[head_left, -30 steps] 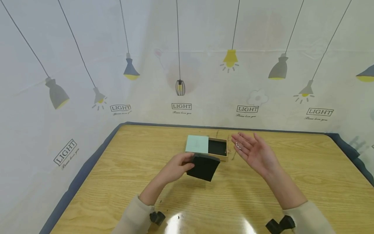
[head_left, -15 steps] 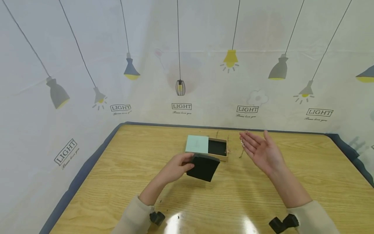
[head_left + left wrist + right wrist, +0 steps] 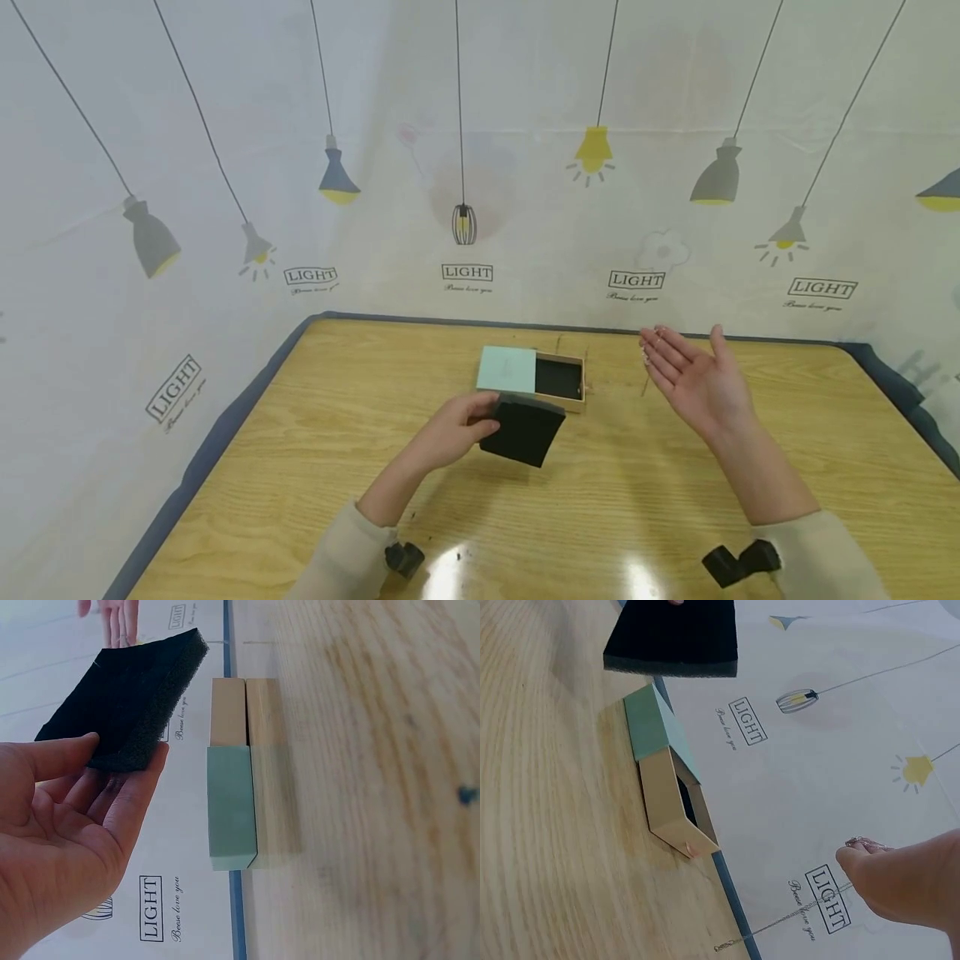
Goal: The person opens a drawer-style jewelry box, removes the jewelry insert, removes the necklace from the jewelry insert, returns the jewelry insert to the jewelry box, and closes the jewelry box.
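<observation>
My left hand pinches a black foam pad between thumb and fingers, tilted and raised over the table. Its porous grey edge shows in the left wrist view. My right hand is held palm up with straight fingers, to the right of the pad. A thin silvery chain lies over those fingers, bunched on top, with one end dangling below them. Behind the pad, a small drawer box rests on the table: its mint-green sleeve covers the left part, and the tan drawer sticks out to the right, dark inside.
The wooden table has a dark blue border along its back and left edges. Beyond it hangs a pale wall covering printed with lamps and LIGHT labels. Small dark specks lie near the front.
My right hand has moved to the right and slightly farther back, carrying the chain away from the box. My left hand and the foam pad have stayed in place.
</observation>
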`<state>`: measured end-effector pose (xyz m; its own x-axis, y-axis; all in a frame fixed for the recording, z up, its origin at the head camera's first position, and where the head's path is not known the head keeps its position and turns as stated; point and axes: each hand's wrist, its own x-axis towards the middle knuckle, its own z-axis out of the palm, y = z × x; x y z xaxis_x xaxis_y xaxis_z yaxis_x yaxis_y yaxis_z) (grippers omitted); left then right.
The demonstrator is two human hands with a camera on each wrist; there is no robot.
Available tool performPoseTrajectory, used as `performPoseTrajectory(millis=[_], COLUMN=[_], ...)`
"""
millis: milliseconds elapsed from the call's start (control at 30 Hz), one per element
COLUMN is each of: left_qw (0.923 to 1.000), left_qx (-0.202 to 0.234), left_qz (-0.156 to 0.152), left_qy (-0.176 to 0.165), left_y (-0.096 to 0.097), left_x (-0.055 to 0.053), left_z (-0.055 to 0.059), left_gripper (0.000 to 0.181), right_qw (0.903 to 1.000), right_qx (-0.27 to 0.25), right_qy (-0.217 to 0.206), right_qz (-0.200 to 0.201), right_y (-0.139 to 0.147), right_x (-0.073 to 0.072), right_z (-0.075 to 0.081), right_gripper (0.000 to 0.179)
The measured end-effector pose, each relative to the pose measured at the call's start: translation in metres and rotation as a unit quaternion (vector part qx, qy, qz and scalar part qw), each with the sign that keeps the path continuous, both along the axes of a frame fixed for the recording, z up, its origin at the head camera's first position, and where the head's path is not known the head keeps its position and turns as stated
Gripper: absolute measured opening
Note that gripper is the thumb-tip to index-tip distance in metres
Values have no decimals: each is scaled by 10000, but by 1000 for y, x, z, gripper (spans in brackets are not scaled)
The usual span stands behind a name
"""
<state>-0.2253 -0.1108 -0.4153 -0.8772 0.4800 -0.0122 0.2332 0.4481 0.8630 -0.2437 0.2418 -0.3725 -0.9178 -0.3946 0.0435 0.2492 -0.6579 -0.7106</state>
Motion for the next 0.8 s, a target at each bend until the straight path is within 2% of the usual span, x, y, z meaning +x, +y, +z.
performPoseTrajectory(millis=[333,567,800], left_qw=[9999,9999,9998], left_qx=[67,55,89], left_qz=[-61,-41,-15], left_qy=[-72,-120,-170], left_y=[0,0,0], left_x=[1,2,2], left_z=[1,1,2], left_gripper=[46,46,48], right_qw=[9946,9834,9703], right_qx=[-1017,-1774,-2390], right_qy=[-196,-135,-286], right_qz=[110,344,256], right_y=[25,40,56], right_x=[-10,-15,-22], right_z=[-2,-3,-3], right_gripper=[92,94,92])
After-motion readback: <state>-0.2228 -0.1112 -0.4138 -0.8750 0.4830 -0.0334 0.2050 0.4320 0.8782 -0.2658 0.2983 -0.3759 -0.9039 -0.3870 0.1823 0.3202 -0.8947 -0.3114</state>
